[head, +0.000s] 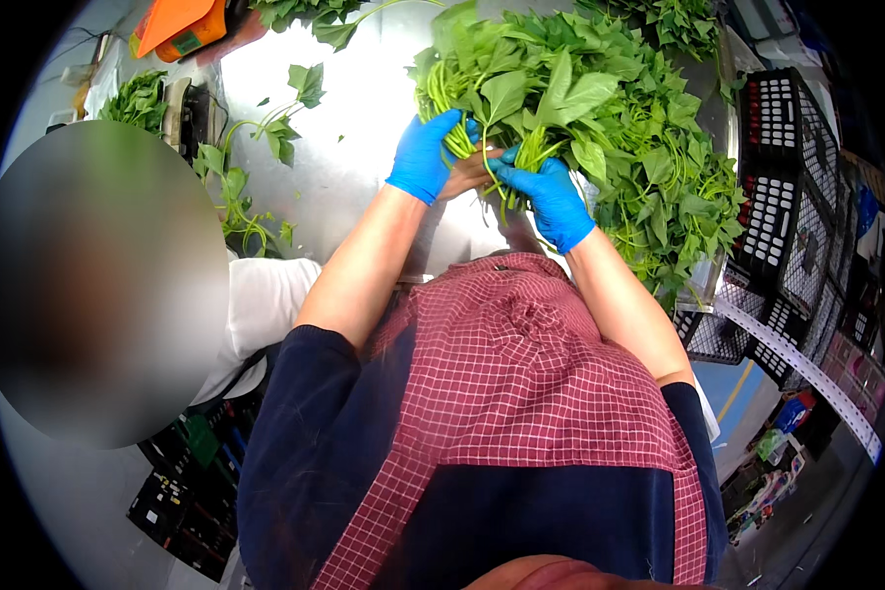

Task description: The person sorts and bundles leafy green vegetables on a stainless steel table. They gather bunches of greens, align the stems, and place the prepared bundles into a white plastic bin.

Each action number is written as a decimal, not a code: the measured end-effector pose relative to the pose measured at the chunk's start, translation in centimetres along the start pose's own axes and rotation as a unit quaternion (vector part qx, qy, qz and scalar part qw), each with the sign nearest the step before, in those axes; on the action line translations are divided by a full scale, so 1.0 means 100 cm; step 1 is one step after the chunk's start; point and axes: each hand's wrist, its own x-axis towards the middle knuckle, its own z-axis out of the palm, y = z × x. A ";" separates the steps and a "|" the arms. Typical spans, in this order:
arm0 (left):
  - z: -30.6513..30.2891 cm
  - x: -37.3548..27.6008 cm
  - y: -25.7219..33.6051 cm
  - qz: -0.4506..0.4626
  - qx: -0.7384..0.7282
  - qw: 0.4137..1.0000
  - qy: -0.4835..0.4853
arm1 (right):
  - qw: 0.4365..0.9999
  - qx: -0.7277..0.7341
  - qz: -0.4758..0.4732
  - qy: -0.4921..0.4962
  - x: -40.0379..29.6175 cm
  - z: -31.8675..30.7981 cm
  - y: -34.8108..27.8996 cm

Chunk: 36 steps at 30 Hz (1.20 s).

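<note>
My left hand (pixel 424 156), in a blue glove, grips a bunch of green stems (pixel 457 136) whose leaves point away from me. Close by on the right, my right hand (pixel 553 198), gloved the same way, pinches a second bunch of stems (pixel 534 150). Both bunches look like sweet potato leaf shoots. A bare hand (pixel 468 175), apparently another person's, shows between my gloves; whether it touches the stems is unclear. A large heap of the same leafy shoots (pixel 656 162) covers the right side of the metal table (pixel 354 103), touching or nearly touching my right hand's bunch.
Loose shoots (pixel 232 184) lie at the table's left, near a co-worker's white sleeve (pixel 273 295). An orange container (pixel 181 29) is at the far left. Black plastic crates (pixel 771 214) stand beyond the right edge. More greens (pixel 136 103) sit behind the blurred area.
</note>
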 end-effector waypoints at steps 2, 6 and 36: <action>-0.021 0.009 0.012 -0.007 0.033 0.998 0.053 | 0.999 0.035 -0.010 0.002 -0.008 0.008 -0.011; -0.060 0.020 0.037 0.107 0.098 0.981 0.131 | 0.997 0.073 -0.033 0.006 -0.012 -0.002 -0.018; 0.065 -0.020 -0.082 -0.116 0.623 0.734 -0.242 | 0.989 0.106 -0.098 0.013 -0.094 -0.078 -0.038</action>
